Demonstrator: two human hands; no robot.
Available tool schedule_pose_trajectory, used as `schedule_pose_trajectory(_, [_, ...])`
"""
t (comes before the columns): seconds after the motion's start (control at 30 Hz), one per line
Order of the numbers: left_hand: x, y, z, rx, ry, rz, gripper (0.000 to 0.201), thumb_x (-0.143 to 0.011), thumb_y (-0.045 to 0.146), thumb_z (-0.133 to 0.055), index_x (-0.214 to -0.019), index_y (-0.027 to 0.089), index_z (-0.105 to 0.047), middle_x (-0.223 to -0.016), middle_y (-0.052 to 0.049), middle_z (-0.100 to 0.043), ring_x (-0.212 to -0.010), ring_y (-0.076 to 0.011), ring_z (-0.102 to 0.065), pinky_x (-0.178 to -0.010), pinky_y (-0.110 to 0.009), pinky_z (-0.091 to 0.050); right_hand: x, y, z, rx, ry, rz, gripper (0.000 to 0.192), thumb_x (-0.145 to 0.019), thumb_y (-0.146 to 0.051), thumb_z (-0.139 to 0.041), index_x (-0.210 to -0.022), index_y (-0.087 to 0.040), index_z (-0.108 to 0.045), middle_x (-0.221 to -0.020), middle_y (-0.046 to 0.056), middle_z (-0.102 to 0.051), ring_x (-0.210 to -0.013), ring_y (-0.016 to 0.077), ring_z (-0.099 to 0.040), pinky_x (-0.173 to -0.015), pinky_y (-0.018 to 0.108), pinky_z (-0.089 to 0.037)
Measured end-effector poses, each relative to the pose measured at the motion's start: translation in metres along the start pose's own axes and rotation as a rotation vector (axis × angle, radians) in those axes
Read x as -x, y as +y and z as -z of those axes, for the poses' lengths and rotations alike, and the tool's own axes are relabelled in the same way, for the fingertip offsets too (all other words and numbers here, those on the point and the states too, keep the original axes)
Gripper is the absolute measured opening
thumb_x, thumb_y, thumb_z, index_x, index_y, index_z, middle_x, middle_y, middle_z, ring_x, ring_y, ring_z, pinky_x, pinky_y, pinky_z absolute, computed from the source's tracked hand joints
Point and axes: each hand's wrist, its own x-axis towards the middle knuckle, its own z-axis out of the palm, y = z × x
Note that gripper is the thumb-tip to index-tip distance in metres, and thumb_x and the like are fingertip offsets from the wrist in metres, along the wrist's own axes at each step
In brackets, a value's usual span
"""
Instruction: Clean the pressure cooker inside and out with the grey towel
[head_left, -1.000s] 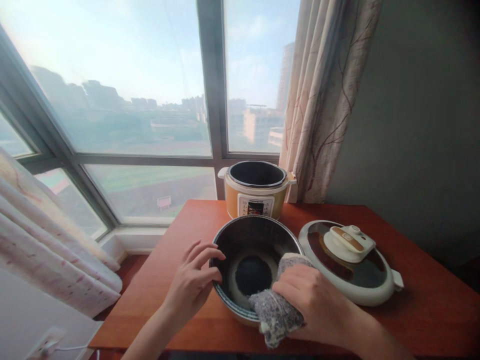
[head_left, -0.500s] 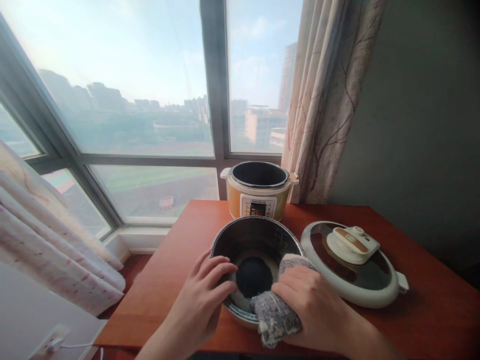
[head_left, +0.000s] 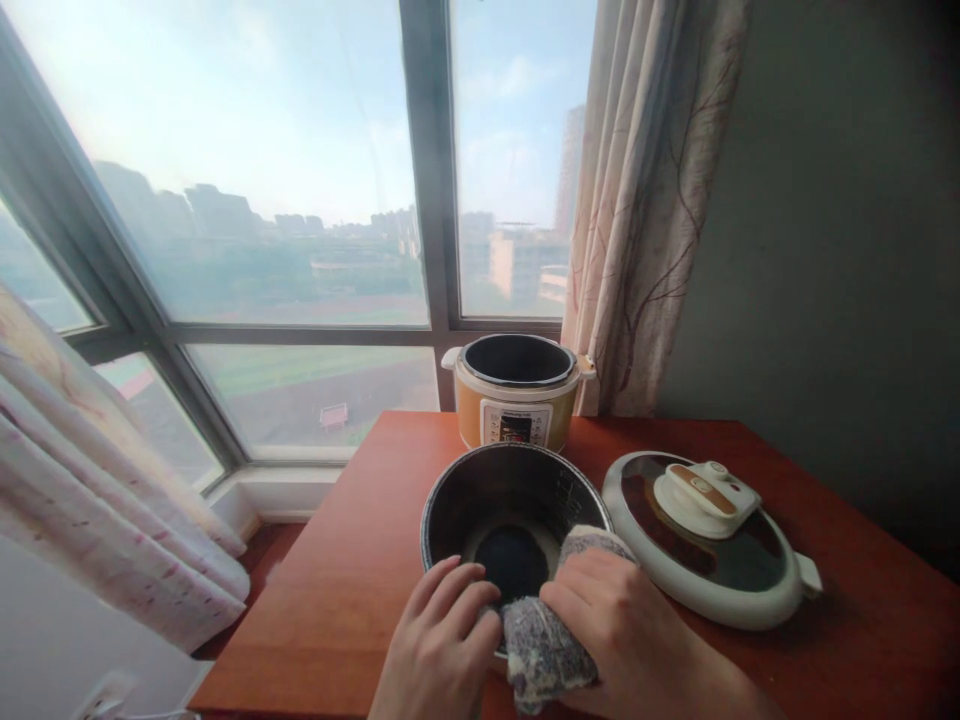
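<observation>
While my right grip (head_left: 611, 605) clutches cloth (head_left: 544, 645), I can't tell if my left grip (head_left: 446, 628) holds the pot (head_left: 517, 510), which near-side pressure could tip.

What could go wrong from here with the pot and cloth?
1. The pot stands close to the near edge of the table; a hard pull could drag it toward that edge.
2. The lid lies just right of the pot, so a sideways shove might knock them together.
3. The bunched cloth, gripped by the right hand, hangs over the near rim and could slip if that grip loosens.
</observation>
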Motion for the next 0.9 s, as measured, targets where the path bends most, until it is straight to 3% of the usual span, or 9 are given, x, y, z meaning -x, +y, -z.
schedule_pose_trajectory(0.1, [0.001,-0.009,0.002,-0.068,0.047,0.018,0.022,-0.091,0.015,-0.049,-0.078,0.025,-0.064,-0.108,0.003,-0.074,-0.123,-0.0211,-0.057,-0.123,-0.049,-0.018,0.001,0.006,0.003,-0.002,-0.031,0.020,0.031,-0.075,-0.049,-0.072,-0.082,-0.022,-0.057,-0.081,0.001,-0.066,-0.075,0.0207,-0.056,-0.069,0.035,-0.030])
schedule_pose_trajectory(0.2, [-0.003,-0.031,0.009,-0.160,0.034,-0.020,0.026,-0.090,0.012,-0.049,-0.071,0.024,-0.062,-0.122,0.002,-0.071,-0.132,-0.0231,-0.049,-0.123,-0.056,-0.011,0.001,0.013,0.006,-0.027,-0.063,0.034,0.029,-0.075,-0.044,-0.074,-0.087,-0.022,-0.058,-0.085,0.002,-0.067,-0.079,0.0213,-0.057,-0.072,0.035,-0.032])
schedule_pose_trajectory(0.3, [-0.013,-0.064,0.019,-0.184,-0.032,-0.111,0.025,-0.088,0.012,-0.050,-0.069,0.023,-0.063,-0.134,0.000,-0.065,-0.139,-0.0263,-0.041,-0.121,-0.061,-0.013,0.001,0.018,0.009,-0.052,-0.071,0.027,0.028,-0.078,-0.043,-0.072,-0.090,-0.022,-0.059,-0.087,0.002,-0.068,-0.081,0.0216,-0.058,-0.074,0.035,-0.033])
schedule_pose_trajectory(0.37, [-0.021,-0.085,0.024,-0.181,-0.135,-0.172,0.023,-0.087,0.011,-0.051,-0.075,0.024,-0.066,-0.141,-0.001,-0.060,-0.143,-0.0263,-0.036,-0.120,-0.060,-0.021,0.001,0.019,0.009,-0.065,-0.067,0.024,0.027,-0.079,-0.043,-0.071,-0.091,-0.022,-0.060,-0.087,0.002,-0.068,-0.082,0.0216,-0.057,-0.075,0.035,-0.033])
schedule_pose_trajectory(0.5, [-0.027,-0.107,0.025,-0.132,-0.182,-0.210,0.026,-0.087,0.008,-0.049,-0.078,0.024,-0.066,-0.143,-0.001,-0.059,-0.145,-0.0254,-0.033,-0.115,-0.056,-0.033,0.002,0.019,0.006,-0.080,-0.038,0.022,0.029,-0.078,-0.043,-0.073,-0.094,-0.023,-0.061,-0.089,0.002,-0.068,-0.082,0.0221,-0.057,-0.075,0.035,-0.033])
schedule_pose_trajectory(0.63, [-0.018,-0.101,0.020,-0.076,-0.172,-0.126,0.028,-0.087,0.007,-0.045,-0.094,0.023,-0.066,-0.142,-0.006,-0.058,-0.143,-0.0252,-0.035,-0.112,-0.052,-0.038,0.002,0.016,0.002,-0.065,-0.001,-0.009,0.032,-0.077,-0.047,-0.074,-0.094,-0.022,-0.062,-0.089,0.002,-0.067,-0.082,0.0227,-0.056,-0.074,0.036,-0.031])
schedule_pose_trajectory(0.77, [-0.012,-0.071,0.021,-0.028,-0.126,-0.115,0.040,-0.084,0.009,-0.046,-0.118,0.022,-0.061,-0.134,-0.009,-0.062,-0.135,-0.0258,-0.044,-0.114,-0.055,-0.033,0.002,0.013,-0.001,-0.056,0.034,-0.021,0.033,-0.079,-0.052,-0.071,-0.090,-0.022,-0.061,-0.086,0.002,-0.066,-0.080,0.0223,-0.055,-0.073,0.035,-0.030])
schedule_pose_trajectory(0.87, [-0.016,-0.035,0.021,0.068,-0.140,-0.120,0.033,-0.083,0.009,-0.045,-0.108,0.023,-0.062,-0.111,-0.005,-0.069,-0.114,-0.0216,-0.058,-0.116,-0.050,-0.031,0.002,0.010,-0.001,-0.046,0.060,-0.029,0.034,-0.080,-0.053,-0.072,-0.088,-0.022,-0.061,-0.085,0.002,-0.065,-0.079,0.0222,-0.054,-0.071,0.035,-0.028])
schedule_pose_trajectory(0.9, [-0.017,-0.024,0.020,0.118,-0.200,-0.118,0.028,-0.082,0.010,-0.046,-0.102,0.022,-0.062,-0.103,-0.004,-0.070,-0.105,-0.0202,-0.061,-0.116,-0.048,-0.032,0.002,0.009,-0.001,-0.039,0.060,-0.033,0.033,-0.080,-0.052,-0.072,-0.087,-0.022,-0.060,-0.085,0.002,-0.065,-0.079,0.0222,-0.054,-0.071,0.035,-0.027])
